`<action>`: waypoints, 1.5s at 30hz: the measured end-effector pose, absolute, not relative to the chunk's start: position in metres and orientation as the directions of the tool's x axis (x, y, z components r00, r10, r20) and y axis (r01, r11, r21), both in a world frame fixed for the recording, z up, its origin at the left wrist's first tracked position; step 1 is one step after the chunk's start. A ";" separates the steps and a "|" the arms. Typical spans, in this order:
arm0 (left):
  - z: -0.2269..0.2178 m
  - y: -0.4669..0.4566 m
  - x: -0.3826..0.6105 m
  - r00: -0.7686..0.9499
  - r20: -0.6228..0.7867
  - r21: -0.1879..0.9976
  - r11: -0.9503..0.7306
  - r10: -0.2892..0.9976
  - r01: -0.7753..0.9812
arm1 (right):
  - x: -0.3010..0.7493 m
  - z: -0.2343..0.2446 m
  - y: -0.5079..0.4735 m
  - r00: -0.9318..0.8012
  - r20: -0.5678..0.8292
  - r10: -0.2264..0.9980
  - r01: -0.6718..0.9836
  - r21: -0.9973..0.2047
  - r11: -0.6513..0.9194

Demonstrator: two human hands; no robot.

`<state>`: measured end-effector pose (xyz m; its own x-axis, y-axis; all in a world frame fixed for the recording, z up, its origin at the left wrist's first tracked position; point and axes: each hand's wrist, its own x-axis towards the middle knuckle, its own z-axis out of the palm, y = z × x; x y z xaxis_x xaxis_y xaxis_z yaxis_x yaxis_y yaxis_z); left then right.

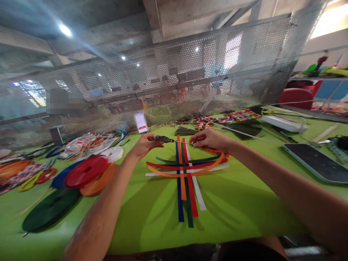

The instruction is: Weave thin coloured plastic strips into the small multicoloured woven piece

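Note:
Between finger and thumb, my left hand pinches a small dark multicoloured woven piece that tapers to the right. A thin pale strand runs from its tip to my right hand, whose fingers are closed around the far end; their grip is partly hidden. Both hands hover just beyond a cross of flat strips lying on the green table. Blue, orange, green, red and white strips run lengthwise, crossed by strips of the same colours. The orange crosswise strip bows upward at its ends, near my right wrist.
At left lie red, green, blue, orange and white ribbon rolls, with yellow- and red-handled scissors. A lit phone leans near the perforated screen. To the right are another phone and a white power strip.

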<state>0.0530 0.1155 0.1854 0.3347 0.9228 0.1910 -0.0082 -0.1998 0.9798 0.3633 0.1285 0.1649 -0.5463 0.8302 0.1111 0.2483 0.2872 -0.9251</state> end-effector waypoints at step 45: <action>0.185 0.113 0.062 0.309 0.340 0.917 -0.386 0.888 0.101 | 0.369 0.158 0.135 -0.555 0.124 0.822 0.253 -0.917 0.310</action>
